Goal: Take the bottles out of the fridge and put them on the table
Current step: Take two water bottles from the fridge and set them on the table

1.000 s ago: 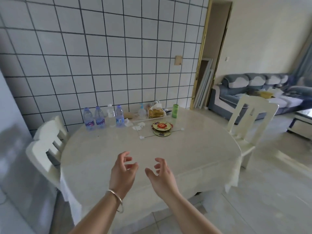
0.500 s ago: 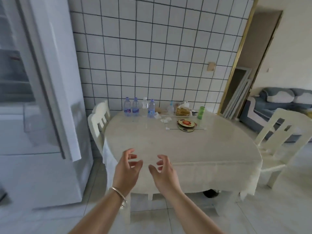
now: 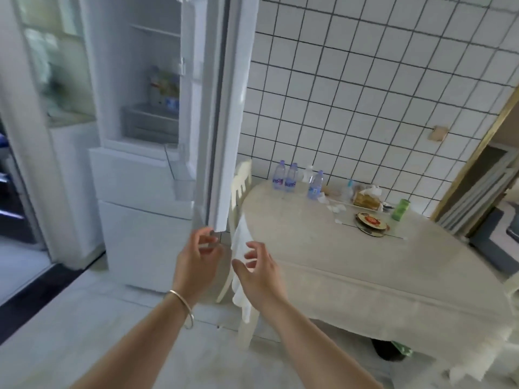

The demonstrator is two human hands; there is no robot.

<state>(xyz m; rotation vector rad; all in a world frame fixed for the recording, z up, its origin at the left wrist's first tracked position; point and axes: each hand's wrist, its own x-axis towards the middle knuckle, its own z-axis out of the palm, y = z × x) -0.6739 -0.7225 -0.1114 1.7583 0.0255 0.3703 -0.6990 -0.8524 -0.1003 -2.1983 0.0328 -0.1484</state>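
The white fridge [image 3: 140, 192] stands at the left with its upper door [image 3: 224, 108] swung open edge-on towards me. Inside, blurred bottles [image 3: 164, 91] stand on a shelf above a drawer. Three water bottles [image 3: 292, 178] with blue labels stand at the far left of the round table [image 3: 351, 262], near the tiled wall. My left hand [image 3: 196, 256], with a bangle on its wrist, is open just below the door's bottom corner. My right hand [image 3: 258, 273] is open beside it, over the table's near edge. Both hold nothing.
A white chair [image 3: 241, 186] is squeezed between the fridge door and the table. On the table lie a patterned plate [image 3: 370, 223], a green cup [image 3: 400, 209], a tissue box [image 3: 365, 199] and paper scraps. A doorway opens at the right, a dark threshold at the left.
My view has swung left from the table to the open fridge. Both empty hands have stayed in front of me and now sit near the door's lower corner.
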